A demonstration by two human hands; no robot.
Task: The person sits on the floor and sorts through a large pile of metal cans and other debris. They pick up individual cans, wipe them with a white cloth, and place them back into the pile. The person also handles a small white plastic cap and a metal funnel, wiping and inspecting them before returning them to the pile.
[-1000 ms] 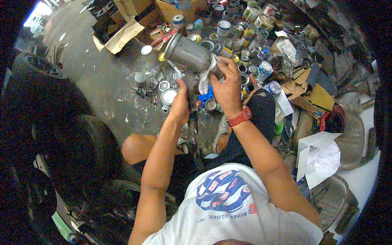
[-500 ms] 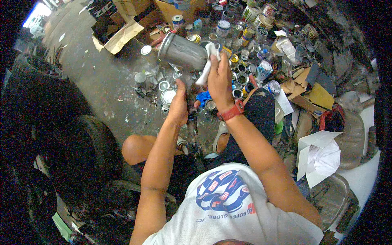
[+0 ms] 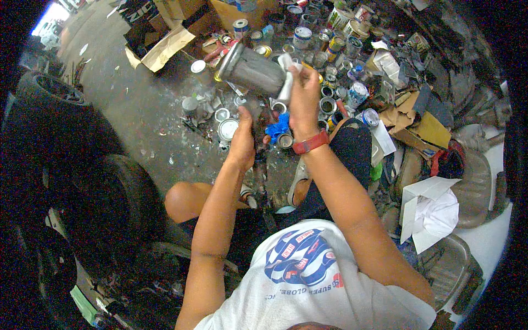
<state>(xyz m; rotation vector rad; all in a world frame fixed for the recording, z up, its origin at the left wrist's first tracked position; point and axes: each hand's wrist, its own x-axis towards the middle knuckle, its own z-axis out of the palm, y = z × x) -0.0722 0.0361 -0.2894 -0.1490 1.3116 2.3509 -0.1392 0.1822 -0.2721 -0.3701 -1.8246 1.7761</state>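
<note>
A grey cylindrical metal cup (image 3: 253,69) is held up in front of me, tilted, its rimmed end toward the upper left. My right hand (image 3: 304,99) is closed on a white cloth (image 3: 287,82) and presses it against the cup's right end. Below the cup, my left hand (image 3: 242,140) is closed with its thumb pointing up. What sits inside that grip is dark and mostly hidden, and whether it joins the cup I cannot tell. Just right of the left hand is a crumpled blue piece (image 3: 278,127) beside a small open can (image 3: 284,141).
Many paint cans (image 3: 302,37) and jars crowd the floor ahead. An open cardboard box (image 3: 162,52) lies at the upper left. Tyres (image 3: 129,190) stand on the left. Cardboard scraps (image 3: 410,118) and a white box with paper (image 3: 434,212) are at the right.
The cup has shifted slightly right and tilted more. My right hand with the cloth has moved a little right and turned at the wrist. My left hand has barely moved.
</note>
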